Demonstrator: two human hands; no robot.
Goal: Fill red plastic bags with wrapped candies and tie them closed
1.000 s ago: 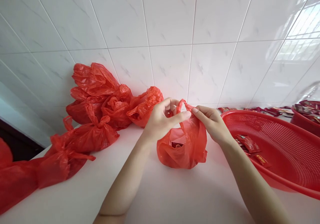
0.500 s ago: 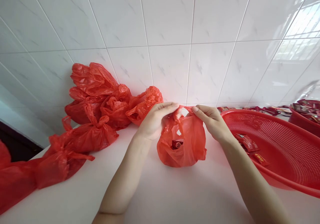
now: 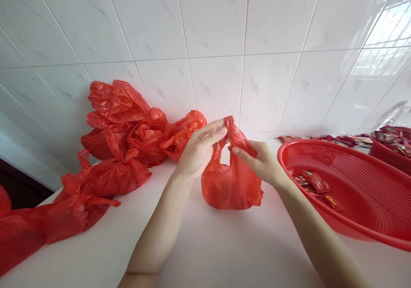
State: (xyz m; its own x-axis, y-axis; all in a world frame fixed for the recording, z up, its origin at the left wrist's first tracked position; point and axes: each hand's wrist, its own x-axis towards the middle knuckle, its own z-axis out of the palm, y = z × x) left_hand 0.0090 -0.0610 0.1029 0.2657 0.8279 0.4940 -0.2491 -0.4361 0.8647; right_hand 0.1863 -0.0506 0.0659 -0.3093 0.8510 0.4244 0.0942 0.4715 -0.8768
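Observation:
A red plastic bag [image 3: 233, 187] stands on the white table [image 3: 205, 245] in front of me, its handles raised. My left hand [image 3: 202, 147] pinches one handle at the upper left, fingers pointing right. Lower on the right side, my right hand [image 3: 258, 158] grips the other handle's film between thumb and fingers. A gap shows between the handles. The bag's lower part is rounded out, and its contents are hidden behind the red film.
Several tied red bags [image 3: 112, 168] are heaped along the left and back. A red perforated basket [image 3: 362, 185] with small packets [image 3: 316, 181] stands at the right. Behind it sits a red container [image 3: 393, 140] of packets. A tiled wall [image 3: 215, 22] rises at the back.
My right hand has moved down and left along the bag, and the handles are drawn up closer together. The packet seen inside before is now covered by film.

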